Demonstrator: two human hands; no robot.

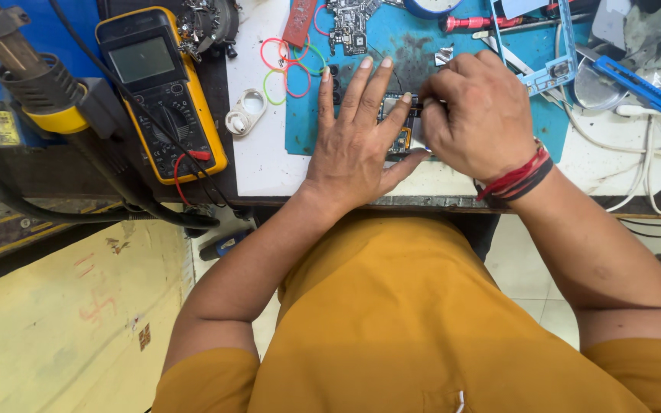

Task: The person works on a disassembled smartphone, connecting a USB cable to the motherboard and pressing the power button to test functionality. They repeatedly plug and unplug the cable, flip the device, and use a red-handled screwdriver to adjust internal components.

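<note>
Mustard cloth of my shirt fills the near edge of the view, and my two forearms run out from it to the bench point(269, 172). My left hand point(357, 138) lies flat with the fingers spread, palm down, pinning a small circuit board point(401, 140) against the blue mat point(415, 46); only a sliver of the board shows between my thumb and first finger. My right hand point(480, 115), with red and black threads at the wrist, is curled tight, the fingertips pinched on a thin dark tool point(422, 102) whose tip sits at the board's upper edge. What sort of tool it is I cannot tell, since my knuckles hide most of it.

I judge the work to be somewhere in the middle: the board is already bare, out of any casing, and the tool is on it, but nothing shows a part lifted free or put back.

To the left, near the bench edge, stands a yellow meter point(164, 92) with its red lead, and beside it a hot-air handle point(36, 76) with a yellow collar. Coloured rubber bands point(288, 65) lie just beyond my left fingertips. Farther back sits a second circuit board point(352, 27), a red-handled screwdriver point(472, 23), and a blue frame point(556, 65) off to the right.
</note>
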